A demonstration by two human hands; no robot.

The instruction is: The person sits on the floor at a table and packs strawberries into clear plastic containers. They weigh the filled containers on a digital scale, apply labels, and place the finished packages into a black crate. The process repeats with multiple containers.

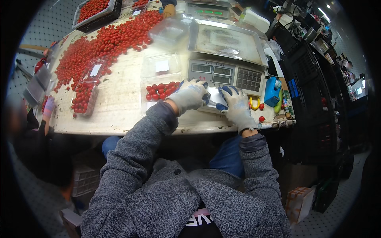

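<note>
My left hand (pixel 193 92), in a white work glove with blue-coated fingertips, bends over the right side of an open clear plastic clamshell (pixel 145 102). Cherry tomatoes (pixel 160 90) fill part of that box, and its raised lid (pixel 147 64) bears a white label (pixel 161 66). Against the front of a digital scale (pixel 220 73) lies a white sheet (pixel 212 95), between my two hands. My right hand (pixel 236 104), gloved alike, is at the sheet's right edge, thumb spread from the fingers. Whether my left fingers grip the sheet is hidden.
A heap of cherry tomatoes (pixel 119 38) spreads over the table (pixel 122 98). Another filled clamshell (pixel 86 98) stands left, near a co-worker's gloved hand (pixel 49 106). A blue tape dispenser (pixel 271 92) and yellow hook (pixel 254 103) sit right. Another gloved hand (pixel 169 11) is at the far side.
</note>
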